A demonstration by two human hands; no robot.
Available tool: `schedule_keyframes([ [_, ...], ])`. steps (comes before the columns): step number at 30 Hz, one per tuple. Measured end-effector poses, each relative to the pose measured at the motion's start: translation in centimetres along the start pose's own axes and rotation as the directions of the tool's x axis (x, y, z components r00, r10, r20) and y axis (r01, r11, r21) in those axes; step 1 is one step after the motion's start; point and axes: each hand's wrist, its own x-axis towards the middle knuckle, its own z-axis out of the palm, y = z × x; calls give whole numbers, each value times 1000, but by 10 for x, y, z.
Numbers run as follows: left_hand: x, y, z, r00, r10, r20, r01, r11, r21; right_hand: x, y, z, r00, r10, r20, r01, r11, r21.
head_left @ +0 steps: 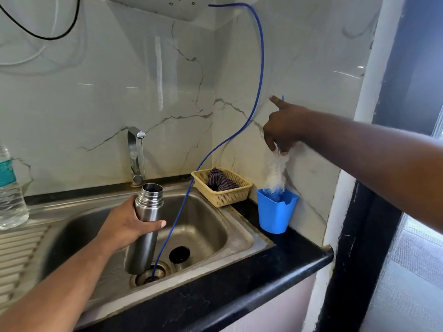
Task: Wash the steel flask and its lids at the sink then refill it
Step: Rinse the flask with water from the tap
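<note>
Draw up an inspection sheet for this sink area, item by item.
Surface: steel sink, black counter around it.
Job's things: steel flask, open-mouthed, held over the basin; one lid in the basin beside the drain; bottle brush, bristle end at the blue cup mouth.
Clutter: basket with a striped cloth; plastic bottle on the drainboard.
Hands: left hand grips the flask; right hand pinches the brush handle.
Cables: blue tube runs down into the drain; black cable on the wall.
Surroundings: marble wall, tap, white appliance above.
</note>
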Motion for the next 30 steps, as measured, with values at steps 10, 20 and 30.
schedule_keyframes([
  [10, 1, -4, -1, 1000, -8, -20, 8, 1000, 18, -1, 11, 6, 999, -33, -23, 34, 997, 69],
  [20, 2, -6, 1, 1000, -13, -24, 14, 1000, 21, 12, -4, 14, 990, -52, -131, 77, 979, 187],
  [30, 4, -8, -1, 999, -31, -6, 31, 999, 9, 22, -9, 25, 990, -68, -121, 90, 979, 181],
])
